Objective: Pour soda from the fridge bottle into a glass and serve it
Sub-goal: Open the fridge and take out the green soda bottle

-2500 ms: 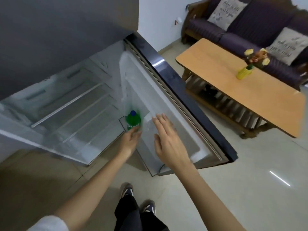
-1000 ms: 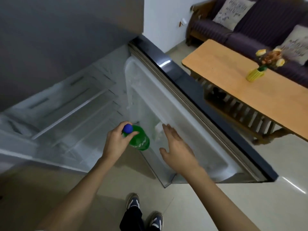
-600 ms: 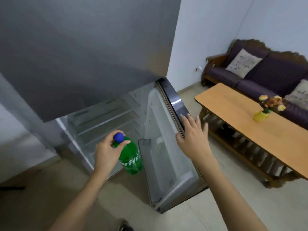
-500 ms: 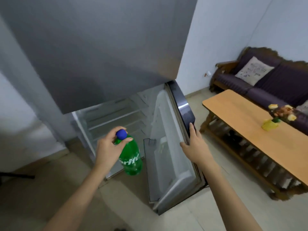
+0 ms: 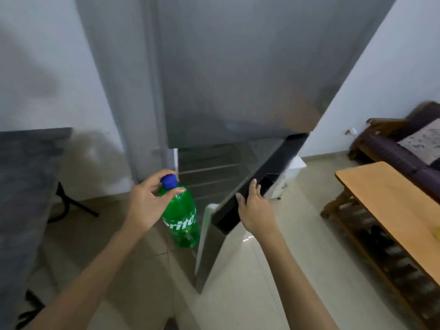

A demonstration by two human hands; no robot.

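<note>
A green Sprite bottle (image 5: 182, 220) with a blue cap hangs upright in front of the open lower fridge compartment. My left hand (image 5: 147, 201) grips it around the neck, just below the cap. My right hand (image 5: 253, 206) rests on the dark outer edge of the lower fridge door (image 5: 259, 182), fingers curled over the top edge. The door stands partly open, with the shelves (image 5: 209, 167) showing behind it. No glass is in view.
The tall grey fridge (image 5: 238, 79) fills the middle. A dark counter (image 5: 21, 186) stands at the left. A wooden coffee table (image 5: 390, 210) and a purple sofa (image 5: 400, 146) with a cushion are at the right. Light tiled floor lies below.
My left hand lifted the bottle out of the door rack and away from the fridge. My right hand moved to the door's outer edge, and the door has swung further toward shut.
</note>
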